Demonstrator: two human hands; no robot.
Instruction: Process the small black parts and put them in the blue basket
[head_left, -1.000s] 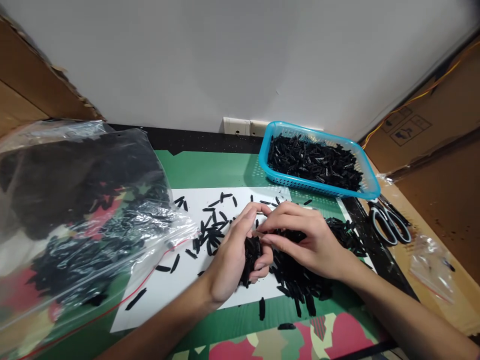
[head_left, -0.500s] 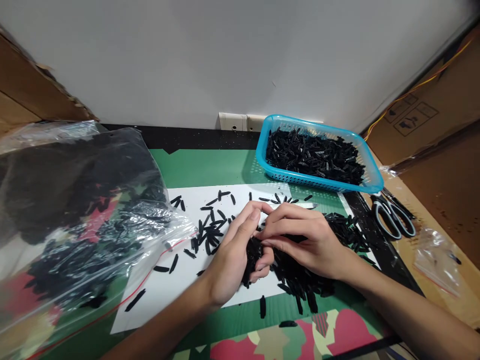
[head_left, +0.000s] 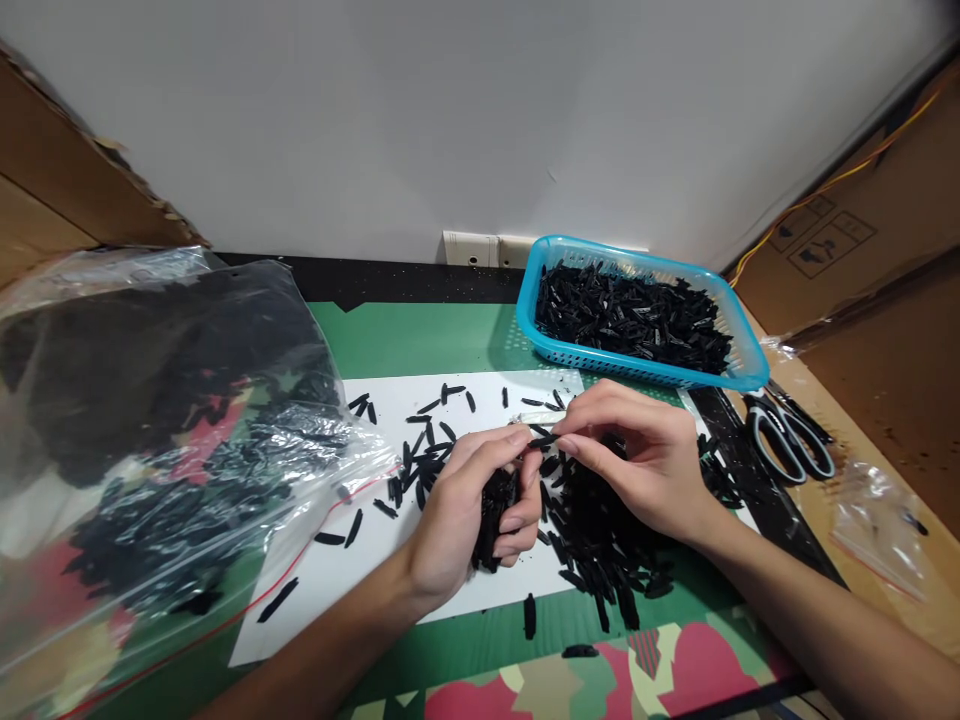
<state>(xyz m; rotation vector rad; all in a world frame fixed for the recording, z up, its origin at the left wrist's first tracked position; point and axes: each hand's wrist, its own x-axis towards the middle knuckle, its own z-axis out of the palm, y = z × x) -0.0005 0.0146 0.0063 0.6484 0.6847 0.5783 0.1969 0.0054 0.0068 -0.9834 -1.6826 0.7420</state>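
In the head view, the left hand's (head_left: 472, 510) grip is curled shut around a bundle of black pieces (head_left: 491, 520), fingers wrapped under it and thumb on top, resting on the white sheet (head_left: 360, 555) near the middle of the counter (head_left: 420, 335). The right hand's (head_left: 637, 465) grip is a closed pinch: thumb and forefinger hold a single black piece (head_left: 544, 440) at its end, just beside the left thumb tip. Its other fingers are bent above a loose heap of black pieces (head_left: 600, 530) lying on the right part of the sheet, spilling over the sheet's near edge onto the green mat.

More black pieces lie scattered singly over the far half of the sheet and toward its left edge. A blue basket (head_left: 739, 375) stands near the far right corner of the counter, filled with the same black pieces. Just right of it, at the counter's right edge, lie scissors (head_left: 787, 440) with grey-and-white handles, and nearer along that edge a small clear bag (head_left: 877, 520). Along the left side a large clear plastic bag (head_left: 150, 440) holds many black pieces, its open mouth reaching the sheet's left edge.
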